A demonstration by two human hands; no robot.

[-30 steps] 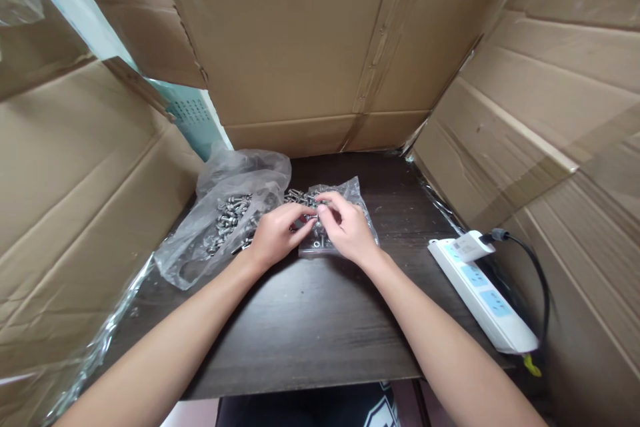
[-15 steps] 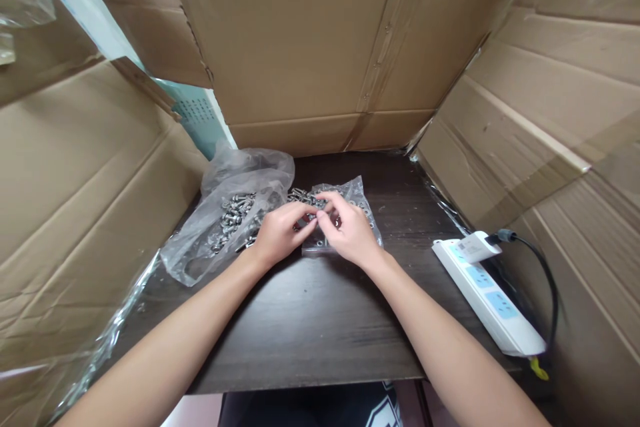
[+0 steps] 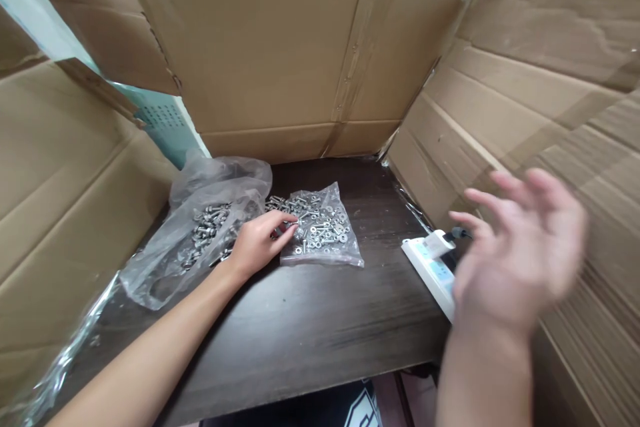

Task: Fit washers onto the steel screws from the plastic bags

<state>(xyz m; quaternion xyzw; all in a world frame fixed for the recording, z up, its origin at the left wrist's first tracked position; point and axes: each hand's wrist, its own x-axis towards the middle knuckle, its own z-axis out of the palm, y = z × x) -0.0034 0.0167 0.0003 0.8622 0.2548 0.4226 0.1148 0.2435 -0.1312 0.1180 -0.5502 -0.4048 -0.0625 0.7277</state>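
Observation:
My left hand pinches a small metal bolt between thumb and fingertips, over the left part of a flat clear plastic bag. On that bag lie several washers, nuts and bolts. Left of the hand, a larger crumpled plastic bag holds a heap of metal bolts. My right hand is raised at the right, blurred by motion, with its fingers spread and nothing seen in it. It covers part of the power strip.
A white power strip with a plugged-in adapter lies at the right of the dark table. Cardboard walls enclose the back and sides. A pale green printed sheet shows through a gap at the left.
My right hand has left my left hand, swung up to the right and opened. My left hand stays by the bags. The view has turned somewhat to the right.

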